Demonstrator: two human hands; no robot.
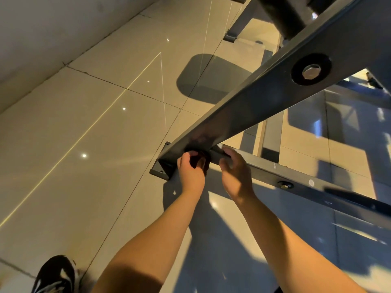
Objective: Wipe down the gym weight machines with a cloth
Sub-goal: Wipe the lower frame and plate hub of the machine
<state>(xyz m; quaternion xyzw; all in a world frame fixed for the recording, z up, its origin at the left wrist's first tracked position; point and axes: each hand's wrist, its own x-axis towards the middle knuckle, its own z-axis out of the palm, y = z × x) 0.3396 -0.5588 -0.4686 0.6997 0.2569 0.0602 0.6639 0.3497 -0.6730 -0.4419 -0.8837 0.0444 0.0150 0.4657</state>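
**A:** Item: cloth [197,161]. Location?

**B:** Bunched, dark, in the left grip [191,166], with fingers curled round it. Pressed into the joint of sloped beam [254,102] and lower rail [296,182], just above the foot plate [160,170] on the floor [84,127], beside a tile seam. Mostly hidden by the fingers.

**A:** Handling?

**B:** Judged soft, light and limp, and likely to slide out if held loosely. Best kept wadded against the palm, thumb over it.

**A:** Item: beam and rail. Handling?

**B:** Looked like painted steel: rigid, heavy, bolted together. Smooth faces, probably slick under a dry wipe. Hard corners at the plate, so worth working the wad into them carefully. Not for lifting; to be wiped along the faces only.

**A:** Right grip [234,172]?

**B:** Wrapped narrow round the lower rail, just beside the joint, with no cloth in it. Appeared to serve as a brace.

**A:** Sundries?

**B:** Large bolt [311,69] on the beam, well apart from the joint. Pale specks [311,182] on the rail. One shoe [55,273] on the floor.
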